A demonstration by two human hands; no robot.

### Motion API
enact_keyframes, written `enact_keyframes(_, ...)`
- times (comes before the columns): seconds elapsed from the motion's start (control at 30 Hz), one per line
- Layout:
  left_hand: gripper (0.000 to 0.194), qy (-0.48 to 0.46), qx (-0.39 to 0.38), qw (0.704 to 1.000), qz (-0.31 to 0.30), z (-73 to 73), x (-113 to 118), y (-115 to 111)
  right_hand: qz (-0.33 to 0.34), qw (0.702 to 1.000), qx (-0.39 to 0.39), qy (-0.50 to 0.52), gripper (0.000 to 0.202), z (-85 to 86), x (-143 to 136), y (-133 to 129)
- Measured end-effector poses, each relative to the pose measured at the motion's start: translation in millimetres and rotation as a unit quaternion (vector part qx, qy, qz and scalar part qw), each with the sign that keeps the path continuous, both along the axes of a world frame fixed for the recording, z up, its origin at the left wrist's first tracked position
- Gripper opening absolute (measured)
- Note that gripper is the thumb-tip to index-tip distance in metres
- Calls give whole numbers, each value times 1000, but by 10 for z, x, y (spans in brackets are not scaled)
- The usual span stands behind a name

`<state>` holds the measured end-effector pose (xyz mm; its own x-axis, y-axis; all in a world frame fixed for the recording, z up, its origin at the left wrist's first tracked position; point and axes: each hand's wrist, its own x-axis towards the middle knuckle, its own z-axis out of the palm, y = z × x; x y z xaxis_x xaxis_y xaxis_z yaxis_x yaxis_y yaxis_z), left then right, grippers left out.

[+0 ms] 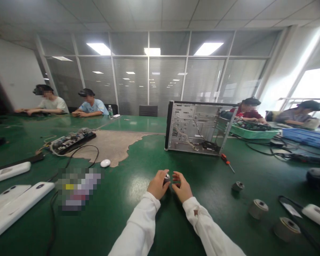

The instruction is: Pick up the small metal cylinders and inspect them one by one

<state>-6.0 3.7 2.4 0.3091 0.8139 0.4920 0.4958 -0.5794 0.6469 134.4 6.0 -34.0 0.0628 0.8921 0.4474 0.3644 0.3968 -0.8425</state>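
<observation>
My left hand (156,185) is wrapped round a small, shiny metal cylinder (167,176) at the table's middle. Much of that cylinder is hidden by the fingers. Just to its right, my right hand (182,189) has curled fingers held apart, with nothing visible between them. Similar metal cylinders stand off to the right: a small one (238,186), a larger one (258,208) and another (287,229) closest to me.
An open computer case (194,128) stands ahead, with a red-handled screwdriver (225,159) by its corner. A circuit assembly (73,141) and white devices (21,206) lie left. Green (256,132) and blue baskets (306,138) stand right. Several people sit around the table.
</observation>
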Motion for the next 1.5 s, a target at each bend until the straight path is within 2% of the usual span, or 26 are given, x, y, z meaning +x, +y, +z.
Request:
enact_keyframes(0.27, 28, 15, 5, 999, 32, -59, -40, 33, 17, 1000, -18, -10, 41, 17, -12, -7)
enact_keyframes(0.43, 29, 22, 3, 999, 41, -78, -3, 59, 21, 999, -15, -28, 39, 56, -21, -36)
enact_keyframes(0.63, 38, 26, -45, 998, 45, -57, 38, 47, 20, 1000, 7, -24, 38, 74, -23, -41)
enact_keyframes(0.73, 37, -20, -44, 998, 31, -85, 37, 65, 20, 999, 7, -25, 40, 82, -27, -46)
enact_keyframes(0.83, 37, -107, -71, 991, 29, -138, 43, 104, 23, 999, 6, -33, 43, 96, -39, -66)
enact_keyframes(0.97, 39, -232, -170, 957, 39, -190, 90, 153, 26, 998, 17, -53, 48, 131, -56, -104)
enact_keyframes(1.1, 39, -363, -279, 888, 40, -207, 151, 179, 10, 996, 33, -76, 46, 181, -60, -127)
enact_keyframes(1.27, 36, -476, -348, 808, 3, -183, 192, 152, -18, 998, 31, -46, 41, 216, -73, -137)
enact_keyframes(1.37, 37, -499, -368, 784, -23, -130, 207, 104, -34, 998, 38, -30, 35, 228, -76, -139)
enact_keyframes(1.5, 39, -501, -384, 774, -49, -42, 230, 36, -46, 996, 65, -28, 30, 252, -60, -143)
